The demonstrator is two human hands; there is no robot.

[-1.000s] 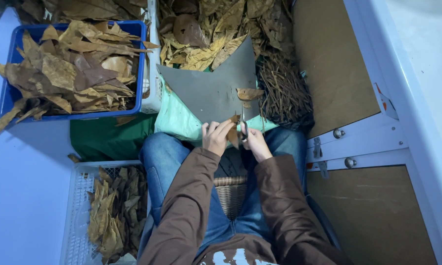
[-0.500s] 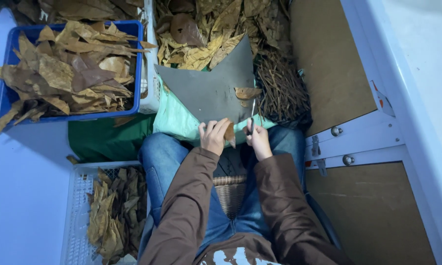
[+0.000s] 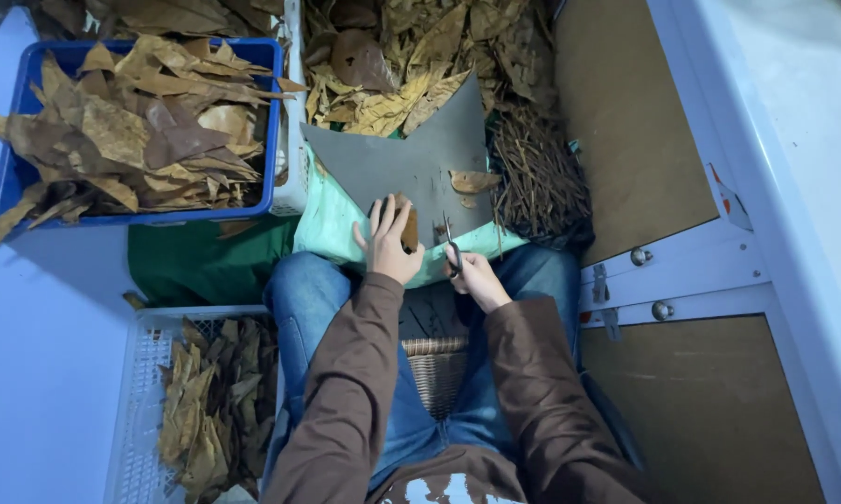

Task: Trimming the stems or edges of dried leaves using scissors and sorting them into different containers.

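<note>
A blue crate point(image 3: 14, 177) heaped with dried leaves sits well off beyond the left fingers. A grey board point(image 3: 411, 163) lies under both hands. The left hand point(image 3: 388, 245) presses a brown leaf piece point(image 3: 408, 229) flat, fingers spread over it. The right hand point(image 3: 474, 275) is clenched round small scissors point(image 3: 450, 245), just beside the leaf.

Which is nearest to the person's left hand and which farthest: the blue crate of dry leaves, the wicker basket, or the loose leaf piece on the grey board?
From the left hand, in the head view:
1. Loose leaf piece, just up and to the right on the grey board.
2. Wicker basket, below, between the knees.
3. Blue crate of dry leaves, far to the upper left.
</note>
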